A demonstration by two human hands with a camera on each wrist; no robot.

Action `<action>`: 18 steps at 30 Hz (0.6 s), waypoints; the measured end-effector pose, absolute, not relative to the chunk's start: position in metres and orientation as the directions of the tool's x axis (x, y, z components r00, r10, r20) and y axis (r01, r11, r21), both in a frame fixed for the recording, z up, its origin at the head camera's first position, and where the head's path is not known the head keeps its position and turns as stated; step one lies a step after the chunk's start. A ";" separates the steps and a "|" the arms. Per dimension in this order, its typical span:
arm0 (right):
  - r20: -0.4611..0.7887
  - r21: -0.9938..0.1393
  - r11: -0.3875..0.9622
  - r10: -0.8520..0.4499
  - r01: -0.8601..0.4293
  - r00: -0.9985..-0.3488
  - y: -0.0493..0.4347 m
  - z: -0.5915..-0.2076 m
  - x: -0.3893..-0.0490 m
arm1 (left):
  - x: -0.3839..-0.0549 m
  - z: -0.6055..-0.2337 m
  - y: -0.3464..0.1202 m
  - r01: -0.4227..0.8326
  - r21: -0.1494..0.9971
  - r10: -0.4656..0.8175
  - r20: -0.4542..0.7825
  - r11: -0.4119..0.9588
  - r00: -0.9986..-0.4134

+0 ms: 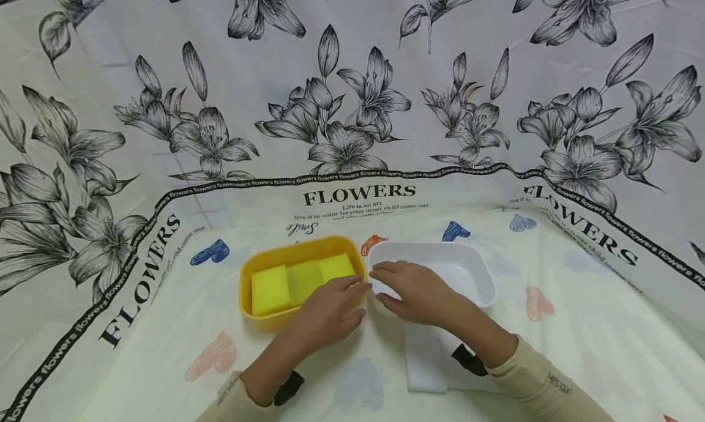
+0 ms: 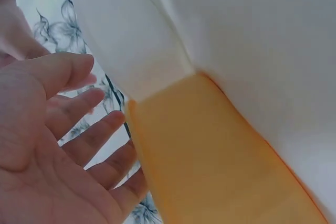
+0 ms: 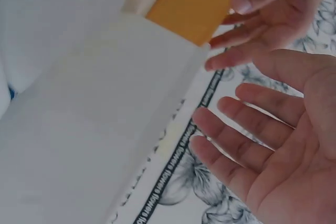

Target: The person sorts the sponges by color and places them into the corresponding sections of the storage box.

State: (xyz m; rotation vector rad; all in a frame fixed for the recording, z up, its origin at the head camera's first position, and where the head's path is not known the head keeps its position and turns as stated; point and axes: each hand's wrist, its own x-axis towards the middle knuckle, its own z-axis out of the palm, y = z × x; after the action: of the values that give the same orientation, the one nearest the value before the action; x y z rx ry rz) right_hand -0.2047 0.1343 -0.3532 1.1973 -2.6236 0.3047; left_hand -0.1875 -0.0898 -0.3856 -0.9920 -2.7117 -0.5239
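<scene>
A yellow tray [image 1: 249,287] holds three yellow sponges [image 1: 272,288] in a row. Beside it, on the right, stands a white tray [image 1: 468,266]. My left hand [image 1: 328,309] hovers over the yellow tray's front right rim with loosely spread fingers and grips nothing. Over the left end of the white tray is my right hand [image 1: 413,290], its fingers relaxed and apart, holding nothing. The fingertips of the two hands come close together between the trays. In the right wrist view, the palm of the right hand [image 3: 294,145] faces the white tray's wall [image 3: 94,119].
White flat rectangular pieces [image 1: 424,364] lie in front of the white tray, partly under the right forearm. A pale cloth with coloured hearts [image 1: 212,355] covers the table. Behind hangs a flower-printed curtain [image 1: 352,122].
</scene>
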 end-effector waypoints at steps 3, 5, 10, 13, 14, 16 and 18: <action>0.292 -0.080 0.637 -0.720 -0.767 -0.629 0.146 -0.350 -0.194 | -0.185 -0.384 -0.086 0.653 0.250 0.594 0.275 0.715 -0.756; 0.272 -0.078 0.630 -0.732 -0.772 -0.625 0.154 -0.348 -0.184 | -0.184 -0.384 -0.084 0.641 0.251 0.589 0.256 0.725 -0.767; 0.122 -0.159 0.655 -0.730 -0.739 -0.673 0.167 -0.340 -0.157 | -0.186 -0.384 -0.080 0.611 0.248 0.567 0.230 0.752 -0.791; -0.029 -0.223 0.685 -0.716 -0.693 -0.698 0.170 -0.335 -0.146 | -0.187 -0.382 -0.077 0.598 0.251 0.557 0.219 0.761 -0.801; -0.079 -0.238 0.695 -0.710 -0.678 -0.700 0.171 -0.334 -0.144 | -0.188 -0.381 -0.075 0.596 0.252 0.556 0.216 0.762 -0.802; -0.166 -0.254 0.716 -0.694 -0.650 -0.700 0.170 -0.335 -0.141 | -0.189 -0.378 -0.072 0.588 0.266 0.552 0.204 0.764 -0.809; -0.213 -0.242 0.729 -0.684 -0.641 -0.698 0.169 -0.340 -0.139 | -0.188 -0.376 -0.069 0.578 0.284 0.546 0.189 0.765 -0.816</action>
State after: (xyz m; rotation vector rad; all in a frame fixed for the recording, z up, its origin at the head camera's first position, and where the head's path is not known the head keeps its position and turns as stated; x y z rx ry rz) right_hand -0.1391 0.1691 -0.3395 1.2518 -3.1861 0.2588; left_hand -0.1884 -0.0686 -0.3757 -0.9140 -2.8618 -0.5077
